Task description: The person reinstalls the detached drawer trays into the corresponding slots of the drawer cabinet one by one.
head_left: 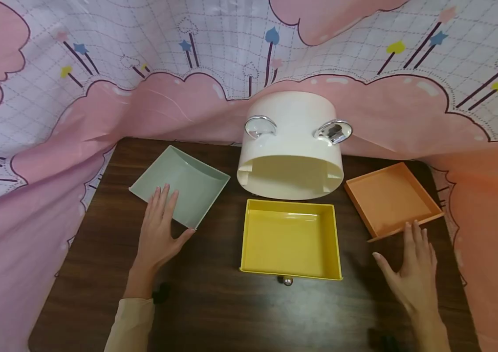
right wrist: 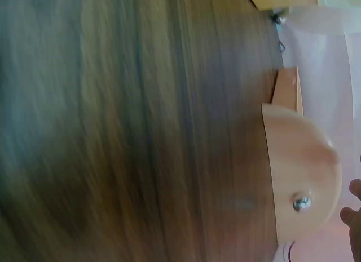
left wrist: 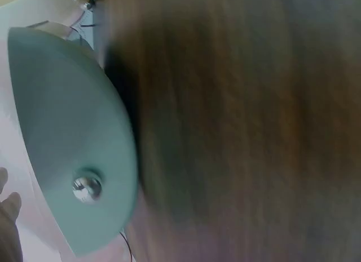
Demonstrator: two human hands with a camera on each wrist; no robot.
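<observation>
Three loose drawers lie on a dark wooden table [head_left: 213,313] in front of a white round cabinet shell [head_left: 290,146] with two chrome fittings. My left hand [head_left: 161,222] lies flat with straight fingers on the near edge of the green drawer [head_left: 184,183]. That drawer's curved front [left wrist: 73,132] and silver knob [left wrist: 87,186] fill the left wrist view. My right hand [head_left: 413,261] is flat, its fingertips at the front of the orange drawer [head_left: 389,198]. The orange front [right wrist: 302,172] and its knob [right wrist: 300,203] show in the right wrist view. A yellow drawer [head_left: 290,239] sits between the hands, untouched.
A pink and white patterned cloth [head_left: 33,146] drapes behind and down both sides of the table. The yellow drawer's small metal knob [head_left: 287,280] points toward me. Bare tabletop stretches along the near edge between my forearms.
</observation>
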